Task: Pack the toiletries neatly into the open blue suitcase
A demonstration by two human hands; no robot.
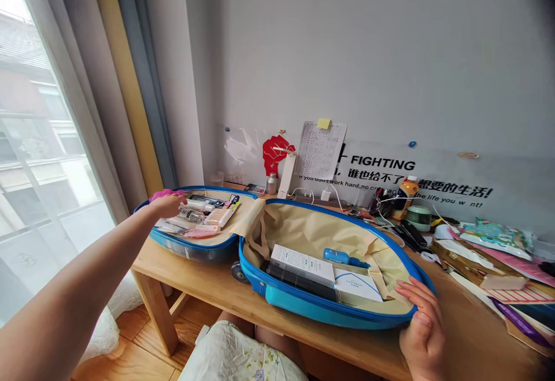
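Blue hard-shell suitcase [299, 304] lies open on the wooden table [195, 284], beige fabric lining in both halves. Left hand [168, 204] is out over the far half, at the pink fluffy item [159, 194], just beside the small tubes and packets [204, 214]; can't tell if it's gripping. Right hand [422, 329] lies flat on the near half's right rim, fingers spread and relaxed. White boxes [303, 262] lie in the near half

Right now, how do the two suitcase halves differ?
The left half is packed with many small items, while the right half holds a few boxes. The left hand reaches into the left half, and the right hand holds the right half's rim. Both are blue shells.
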